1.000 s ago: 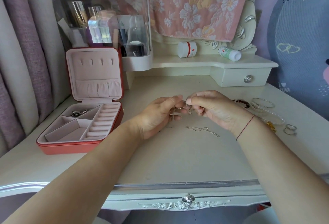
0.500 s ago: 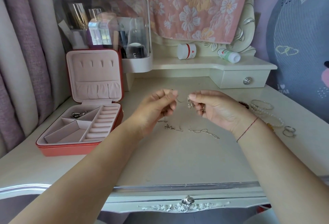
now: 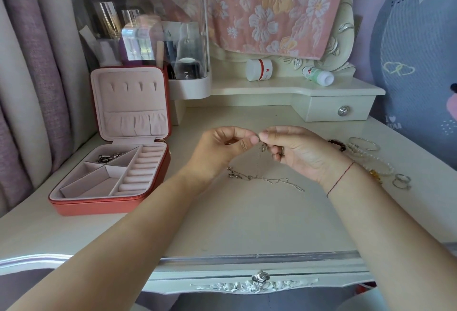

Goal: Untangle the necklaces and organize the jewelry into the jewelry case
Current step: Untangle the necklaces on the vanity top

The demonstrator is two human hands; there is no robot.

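Observation:
My left hand (image 3: 222,150) and my right hand (image 3: 296,152) meet above the middle of the dressing table, each pinching a thin silver necklace chain (image 3: 262,149) with a small pendant between the fingertips. The chain hangs down to a tangled length of silver necklaces (image 3: 264,178) lying on the table below. The red jewelry case (image 3: 99,202) stands open at the left, pink inside, with a silver piece (image 3: 108,157) in its back compartment. Bracelets (image 3: 368,155) and two rings (image 3: 401,181) lie at the right.
A clear cosmetics organizer (image 3: 148,39) stands behind the case. On the raised shelf lie a white jar (image 3: 259,69) and a tipped bottle (image 3: 317,76). A small drawer (image 3: 343,111) sits under the shelf. Curtains hang at the left. The table's front edge (image 3: 247,258) is near me.
Both hands have lifted the chain off the table, parted briefly, then brought their fingertips together again. More of the necklace now lies stretched out below them.

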